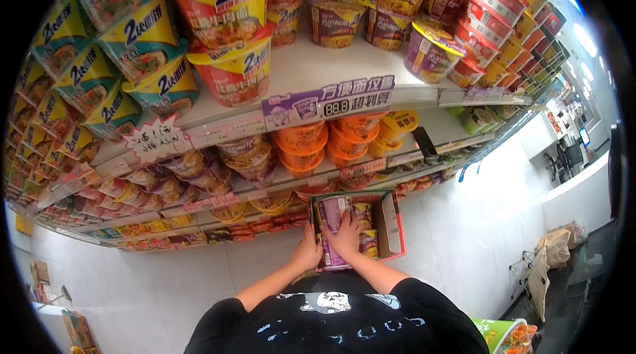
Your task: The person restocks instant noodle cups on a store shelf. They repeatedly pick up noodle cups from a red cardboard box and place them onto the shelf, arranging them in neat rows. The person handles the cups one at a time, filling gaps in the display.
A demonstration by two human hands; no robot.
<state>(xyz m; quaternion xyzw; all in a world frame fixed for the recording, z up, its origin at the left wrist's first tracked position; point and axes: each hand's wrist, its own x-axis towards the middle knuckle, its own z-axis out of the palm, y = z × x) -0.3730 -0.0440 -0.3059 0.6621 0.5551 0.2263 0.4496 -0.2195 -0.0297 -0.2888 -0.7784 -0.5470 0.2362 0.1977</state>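
Store shelves (pixel 298 69), open box (pixel 397 225) of cups (pixel 333 205), right fingers (pixel 347 217) within

On the shelf edge (pixel 228 126) we see a purple sign (pixel 329 103) with large white characters, a boxed number and a printed cup. To its left, a white spiky-edged card (pixel 158 139) bears characters that look handwritten. Above, teal-and-yellow cups (pixel 141 39) and red-and-yellow cups (pixel 230 66) both carry a bold dark numeral with characters on their yellow bands. We find white characters on the upper shelf's purple-brown cups (pixel 336 23). Pale blue letters cross the black shirt (pixel 334 324). Print on the purple cup (pixel 332 210) in the box (pixel 397 225) is too small for us to read.
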